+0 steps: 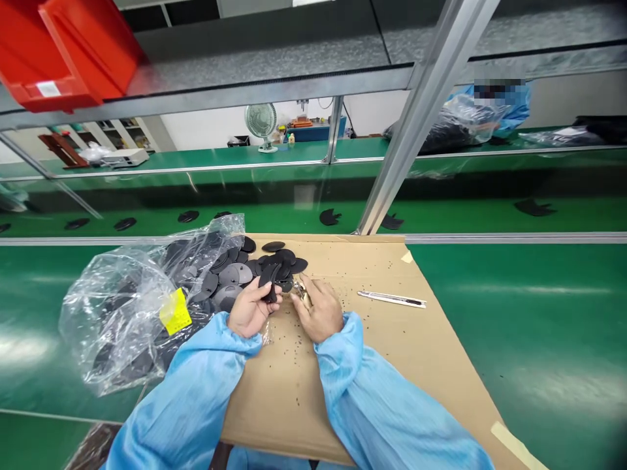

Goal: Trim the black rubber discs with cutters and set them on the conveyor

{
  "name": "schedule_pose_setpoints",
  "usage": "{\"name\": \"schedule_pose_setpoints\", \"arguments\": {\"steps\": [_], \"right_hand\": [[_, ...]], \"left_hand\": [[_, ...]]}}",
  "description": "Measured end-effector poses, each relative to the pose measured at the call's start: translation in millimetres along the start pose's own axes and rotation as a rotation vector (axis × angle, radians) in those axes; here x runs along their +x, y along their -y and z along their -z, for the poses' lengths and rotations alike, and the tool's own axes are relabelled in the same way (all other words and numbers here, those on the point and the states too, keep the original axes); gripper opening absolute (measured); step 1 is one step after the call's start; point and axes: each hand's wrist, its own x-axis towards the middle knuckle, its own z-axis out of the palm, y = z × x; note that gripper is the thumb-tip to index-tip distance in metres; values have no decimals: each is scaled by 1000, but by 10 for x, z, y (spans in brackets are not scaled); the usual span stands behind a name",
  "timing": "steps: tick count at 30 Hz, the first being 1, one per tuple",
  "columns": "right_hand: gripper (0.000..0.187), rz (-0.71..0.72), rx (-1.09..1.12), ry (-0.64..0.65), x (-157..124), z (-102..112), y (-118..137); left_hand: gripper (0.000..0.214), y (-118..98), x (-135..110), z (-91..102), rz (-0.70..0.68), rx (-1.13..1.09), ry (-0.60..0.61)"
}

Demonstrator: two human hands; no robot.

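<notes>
Green bench [514, 313], metal frame [421, 111], perhaps shelves [125, 130]

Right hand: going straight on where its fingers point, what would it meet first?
The right hand would likely meet the black discs piled just ahead of it, by the one in the left hand; depth unclear.

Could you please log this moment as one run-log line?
left hand: holds black part | right hand: beside it, on cardboard | parts pile by bag | slim tool lying apart
</notes>
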Motion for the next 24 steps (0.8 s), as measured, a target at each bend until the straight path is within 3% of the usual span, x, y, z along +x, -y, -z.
{"name": "schedule_pose_setpoints", "arguments": {"steps": [18, 24], "right_hand": [[36, 100, -129, 73, -18, 4, 10], [43, 63, -144, 122, -15, 16, 26]], "left_hand": [[17, 10, -38, 20, 28, -123, 24], [17, 20, -33, 29, 38, -153, 28]]}}
